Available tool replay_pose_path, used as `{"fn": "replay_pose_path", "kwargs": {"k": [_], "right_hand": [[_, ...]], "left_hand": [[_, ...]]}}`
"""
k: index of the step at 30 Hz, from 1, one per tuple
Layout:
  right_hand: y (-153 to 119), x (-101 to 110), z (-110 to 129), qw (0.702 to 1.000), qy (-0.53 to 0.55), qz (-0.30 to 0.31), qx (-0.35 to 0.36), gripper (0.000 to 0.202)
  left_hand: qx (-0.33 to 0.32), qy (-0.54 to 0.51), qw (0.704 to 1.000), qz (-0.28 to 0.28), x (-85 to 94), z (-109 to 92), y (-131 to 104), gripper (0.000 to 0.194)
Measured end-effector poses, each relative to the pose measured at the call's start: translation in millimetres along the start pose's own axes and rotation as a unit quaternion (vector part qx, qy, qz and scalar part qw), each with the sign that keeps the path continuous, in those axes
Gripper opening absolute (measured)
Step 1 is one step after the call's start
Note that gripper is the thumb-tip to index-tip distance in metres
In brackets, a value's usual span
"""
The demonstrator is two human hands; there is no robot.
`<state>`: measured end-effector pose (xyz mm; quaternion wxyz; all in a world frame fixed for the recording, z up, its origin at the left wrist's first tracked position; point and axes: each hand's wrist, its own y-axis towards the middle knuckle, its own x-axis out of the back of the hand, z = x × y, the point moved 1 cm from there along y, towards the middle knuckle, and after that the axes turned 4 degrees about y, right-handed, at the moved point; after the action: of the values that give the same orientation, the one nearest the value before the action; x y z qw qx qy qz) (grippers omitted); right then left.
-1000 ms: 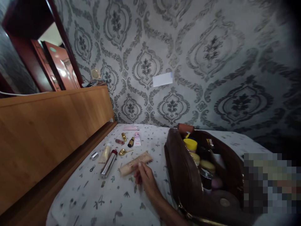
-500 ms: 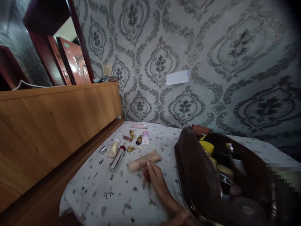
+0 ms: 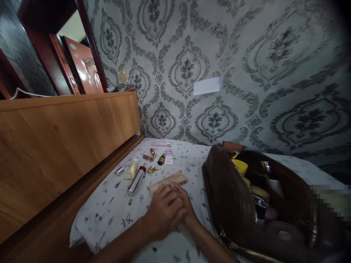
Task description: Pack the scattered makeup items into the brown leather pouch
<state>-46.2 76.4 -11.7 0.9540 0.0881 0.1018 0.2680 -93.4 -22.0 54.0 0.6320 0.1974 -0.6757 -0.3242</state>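
Observed: our left hand (image 3: 164,211), fingers together, curls over our right hand (image 3: 186,206), its fingers unclear, beside the tube (image 3: 171,179), left of the bag (image 3: 227,190).

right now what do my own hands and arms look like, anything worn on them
The left hand and right hand wear no gloves. Both forearms are bare as far as they show, with no sleeve, watch or bracelet. Rings or nail polish cannot be made out.
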Motion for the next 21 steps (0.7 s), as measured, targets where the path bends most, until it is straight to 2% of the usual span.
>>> {"fn": "replay_pose_path", "kwargs": {"k": [3,6,10,14,18,21], "right_hand": [[2.5,-0.8,7.1,0.997,0.039,0.062,-0.01,0.047],[-0.1,-4.4,10.1,0.989,0.082,0.102,-0.065,0.052],[-3.5,-8.0,10.3,0.984,0.101,0.111,-0.09,0.057],[-3.2,-8.1,9.7,0.983,0.109,0.118,-0.091,0.057],[-2.7,-7.5,7.7,0.983,0.108,0.123,-0.089,0.055],[-2.4,-7.6,5.3,0.984,0.102,0.123,-0.084,0.053]], "left_hand": [[0.09,0.018,0.995,0.03,-1.8,33.0,3.8,0.024],[0.178,0.092,0.976,0.09,-4.6,69.8,9.0,0.019],[0.22,0.202,0.938,0.173,-11.0,106.0,13.4,0.028],[0.219,0.278,0.906,0.232,-21.3,120.0,13.0,0.035],[0.21,0.313,0.883,0.279,-26.7,120.3,11.8,0.037],[0.212,0.323,0.876,0.289,-27.7,119.2,12.0,0.037]]}}
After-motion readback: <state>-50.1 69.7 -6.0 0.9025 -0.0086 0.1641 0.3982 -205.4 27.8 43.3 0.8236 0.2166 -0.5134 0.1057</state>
